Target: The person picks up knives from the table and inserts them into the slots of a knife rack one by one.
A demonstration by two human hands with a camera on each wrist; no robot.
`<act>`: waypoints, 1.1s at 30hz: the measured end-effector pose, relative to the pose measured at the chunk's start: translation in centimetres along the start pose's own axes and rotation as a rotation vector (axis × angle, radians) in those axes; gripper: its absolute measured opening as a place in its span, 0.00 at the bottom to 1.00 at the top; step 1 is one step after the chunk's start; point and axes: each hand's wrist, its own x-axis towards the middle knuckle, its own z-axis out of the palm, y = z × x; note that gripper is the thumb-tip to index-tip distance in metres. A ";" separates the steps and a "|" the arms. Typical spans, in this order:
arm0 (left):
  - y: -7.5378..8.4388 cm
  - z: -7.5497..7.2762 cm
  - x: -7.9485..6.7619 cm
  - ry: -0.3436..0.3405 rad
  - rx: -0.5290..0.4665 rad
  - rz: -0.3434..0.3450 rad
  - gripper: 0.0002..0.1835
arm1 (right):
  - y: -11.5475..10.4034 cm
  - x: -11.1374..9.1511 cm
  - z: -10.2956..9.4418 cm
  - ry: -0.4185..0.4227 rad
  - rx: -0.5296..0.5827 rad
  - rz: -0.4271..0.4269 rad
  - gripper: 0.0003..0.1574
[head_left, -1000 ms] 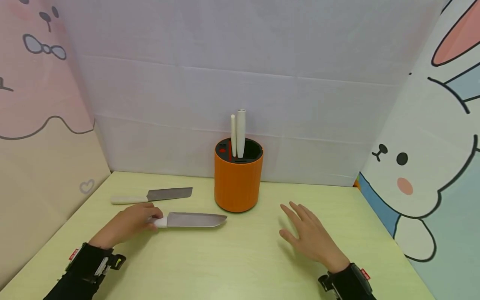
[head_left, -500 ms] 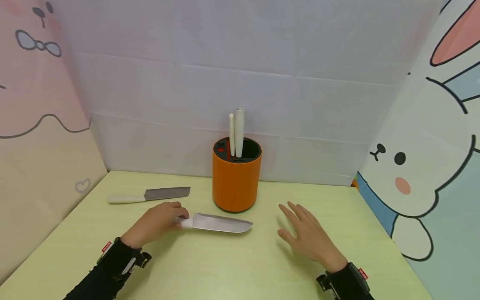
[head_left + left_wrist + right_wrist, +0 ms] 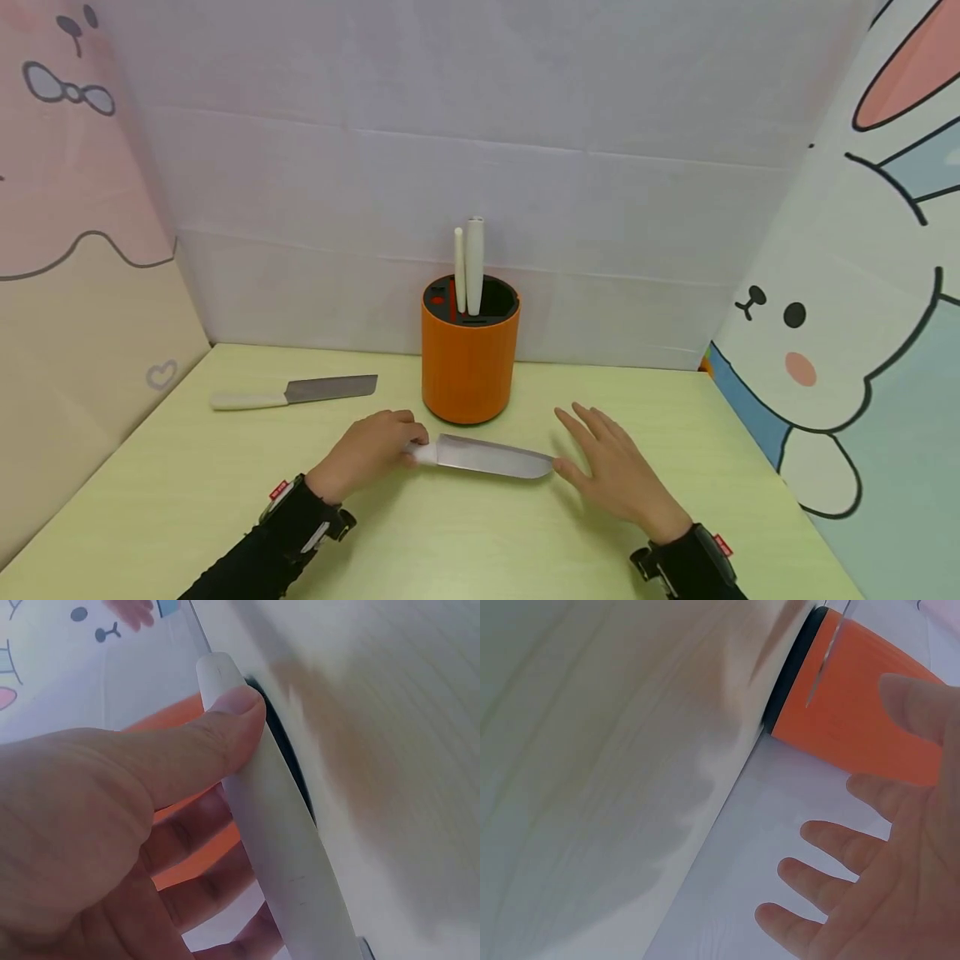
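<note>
My left hand (image 3: 375,450) pinches the white handle (image 3: 274,825) of a kitchen knife (image 3: 491,457) between thumb and fingers. The broad blade points right, just over the table, its tip close to the thumb of my right hand (image 3: 618,471). In the head view I cannot tell whether thumb and tip touch. The right hand is spread over the table, and its palm and spaced fingers (image 3: 829,844) show in the right wrist view. Behind the blade stands an orange round knife block (image 3: 468,375) with two white handles (image 3: 474,267) sticking up from its black top.
A cleaver-shaped knife (image 3: 330,389) with a white handle lies on the pale table (image 3: 465,542) at the back left. White cloth (image 3: 300,183) hangs behind the table, and printed panels stand at both sides.
My left hand has carried the knife to the right along the table, so the blade has come up to my right hand. The right hand has hardly moved.
</note>
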 end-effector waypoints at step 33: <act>6.2 2.5 3.3 -0.036 0.030 -0.006 0.14 | 0.3 0.1 0.3 0.003 -0.013 -0.013 0.42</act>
